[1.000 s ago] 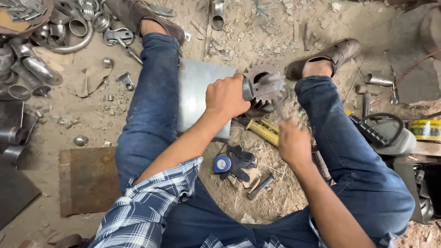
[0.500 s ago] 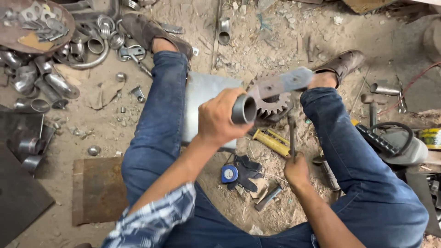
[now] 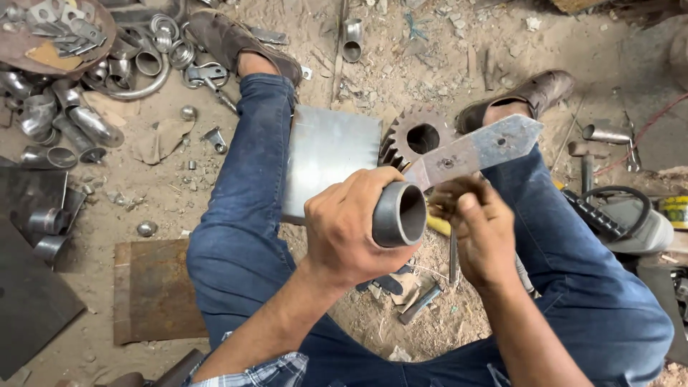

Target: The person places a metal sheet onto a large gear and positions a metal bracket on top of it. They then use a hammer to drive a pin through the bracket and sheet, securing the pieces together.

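The short steel pipe piece (image 3: 398, 213) was held above the lap, between the knees, its open round mouth turned toward the camera and a little to the right. A flat metal bar (image 3: 476, 151) was joined to it, its long axis rising from the pipe's upper edge toward the upper right and ending in a pointed tip over the right knee. The left hand (image 3: 351, 228) was clenched around the pipe's body, hiding most of its length. The right hand (image 3: 479, 226) was just right of the pipe's mouth under the bar, fingers curled; whether it gripped anything could not be told, and its fingertips were blurred. Behind the bar a toothed gear (image 3: 418, 136) lay on the dirt floor, its lower right edge covered, beside a grey metal plate (image 3: 330, 158). A yellow-handled tool (image 3: 438, 223) was mostly hidden by the hands. At the right edge, a yellow tape roll (image 3: 674, 211) was cut off.
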